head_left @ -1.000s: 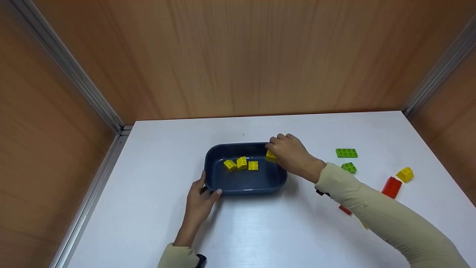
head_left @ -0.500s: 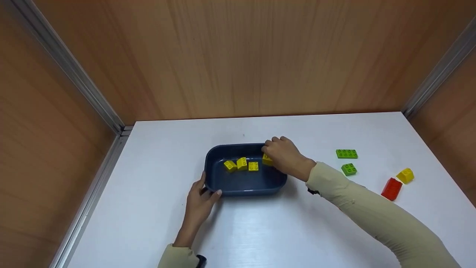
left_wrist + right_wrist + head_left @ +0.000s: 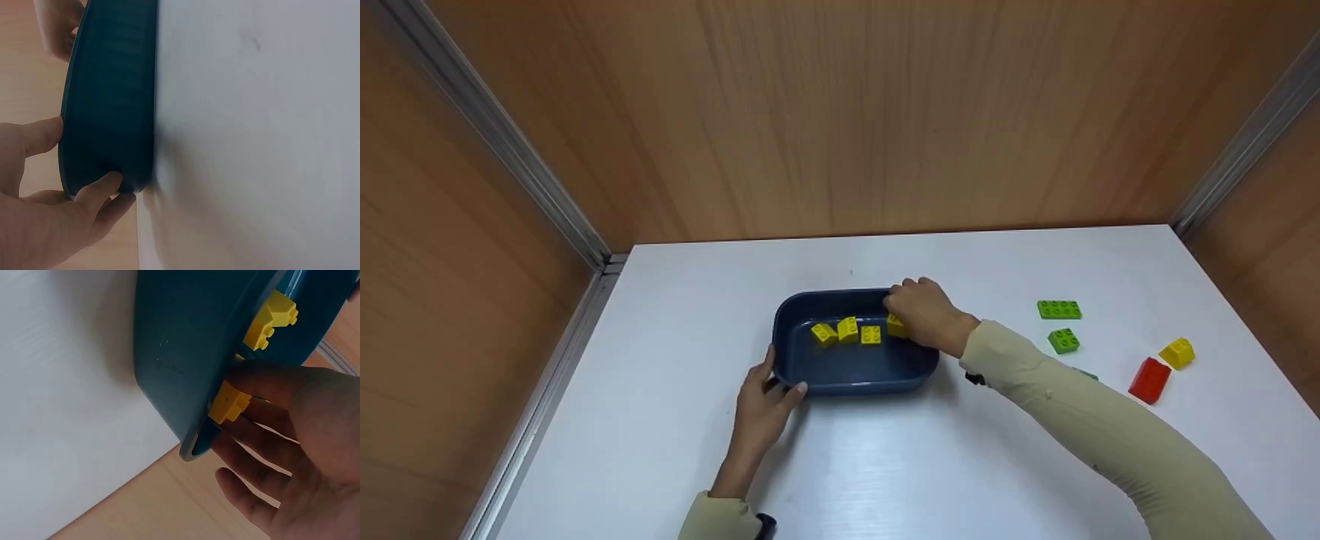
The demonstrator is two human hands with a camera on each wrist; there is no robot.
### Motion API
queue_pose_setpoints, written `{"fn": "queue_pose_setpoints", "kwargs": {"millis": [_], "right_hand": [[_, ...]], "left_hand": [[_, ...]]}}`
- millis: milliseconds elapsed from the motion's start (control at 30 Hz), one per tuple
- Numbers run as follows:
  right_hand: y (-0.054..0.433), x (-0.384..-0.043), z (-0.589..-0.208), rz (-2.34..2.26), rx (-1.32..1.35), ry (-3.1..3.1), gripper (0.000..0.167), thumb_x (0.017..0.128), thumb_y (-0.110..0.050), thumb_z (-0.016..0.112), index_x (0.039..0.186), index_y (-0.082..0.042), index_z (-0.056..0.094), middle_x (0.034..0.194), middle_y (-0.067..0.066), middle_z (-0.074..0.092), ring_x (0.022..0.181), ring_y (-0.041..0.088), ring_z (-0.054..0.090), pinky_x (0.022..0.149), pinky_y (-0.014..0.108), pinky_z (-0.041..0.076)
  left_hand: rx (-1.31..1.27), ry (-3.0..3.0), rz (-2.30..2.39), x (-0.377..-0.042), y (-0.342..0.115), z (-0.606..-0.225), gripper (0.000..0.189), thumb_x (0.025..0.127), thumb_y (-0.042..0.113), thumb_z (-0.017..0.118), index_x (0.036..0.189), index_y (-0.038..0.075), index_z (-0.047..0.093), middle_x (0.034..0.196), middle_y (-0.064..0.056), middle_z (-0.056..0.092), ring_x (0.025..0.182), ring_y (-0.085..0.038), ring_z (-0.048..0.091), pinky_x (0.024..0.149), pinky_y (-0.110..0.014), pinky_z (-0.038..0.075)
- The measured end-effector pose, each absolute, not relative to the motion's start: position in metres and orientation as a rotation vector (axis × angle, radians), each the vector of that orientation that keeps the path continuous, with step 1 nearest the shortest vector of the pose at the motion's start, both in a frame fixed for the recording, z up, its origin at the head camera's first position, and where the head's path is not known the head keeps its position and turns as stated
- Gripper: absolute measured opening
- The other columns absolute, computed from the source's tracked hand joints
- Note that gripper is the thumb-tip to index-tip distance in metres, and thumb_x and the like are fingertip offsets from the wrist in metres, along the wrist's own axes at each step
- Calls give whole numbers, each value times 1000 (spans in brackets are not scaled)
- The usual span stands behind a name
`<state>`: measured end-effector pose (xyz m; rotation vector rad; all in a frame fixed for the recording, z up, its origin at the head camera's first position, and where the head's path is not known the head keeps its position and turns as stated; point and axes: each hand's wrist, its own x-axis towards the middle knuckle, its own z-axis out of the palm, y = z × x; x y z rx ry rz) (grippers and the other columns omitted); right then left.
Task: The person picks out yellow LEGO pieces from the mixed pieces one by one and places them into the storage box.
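A dark blue tray (image 3: 855, 388) stands on the white table, several yellow toy bricks inside it. My left hand (image 3: 761, 412) grips its near left corner, thumb on the front side and fingers round the left side; the left wrist view shows the fingertips (image 3: 115, 179) against the outer wall. Over the tray's right end, my right hand (image 3: 926, 311) pinches a yellow toy brick (image 3: 229, 402) between thumb and fingers, low inside the rim. Part of that brick is hidden by the hand. A row of yellow bricks (image 3: 847, 330) lies to its left in the tray.
Right of the tray lie a long green brick (image 3: 1059, 310), a smaller green brick (image 3: 1063, 341), a red brick (image 3: 1150, 381) and a yellow brick (image 3: 1177, 353). My right sleeve (image 3: 1080, 405) partly covers another green piece. Wooden panels border the table.
My right hand has moved left and slightly toward me with the yellow toy brick, lower into the tray. The left hand and tray have stayed in place.
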<state>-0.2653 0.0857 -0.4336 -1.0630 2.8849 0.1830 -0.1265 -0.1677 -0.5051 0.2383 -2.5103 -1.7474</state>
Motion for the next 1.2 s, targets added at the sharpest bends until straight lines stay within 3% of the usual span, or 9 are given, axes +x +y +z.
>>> {"fn": "queue_pose_setpoints", "kwargs": {"millis": [533,767,1200], "right_hand": [[85,-272,-444,143,-1053,2865,23,98,-8,76,120,-1,76,112,16,76,99,32,70,99,51,59],[84,-273,-444,183,-1053,2871,17,97,-11,77,111,-1,77,104,15,76,93,32,70,90,48,61],[74,-273,-436,212,-969,2795,28,97,-10,77,122,0,75,112,17,77,99,33,69,97,50,59]], "left_hand": [[217,-2527,-1711,-126,-166,-505,80,97,8,74,163,-5,30,155,-32,45,142,-51,49,116,-53,47],[237,-2538,-1715,-127,-166,-505,81,97,9,74,164,-3,29,156,-32,43,143,-51,47,116,-54,47],[253,-2542,-1709,-129,-166,-506,81,97,9,74,164,-3,30,156,-32,44,142,-51,48,115,-53,48]]}}
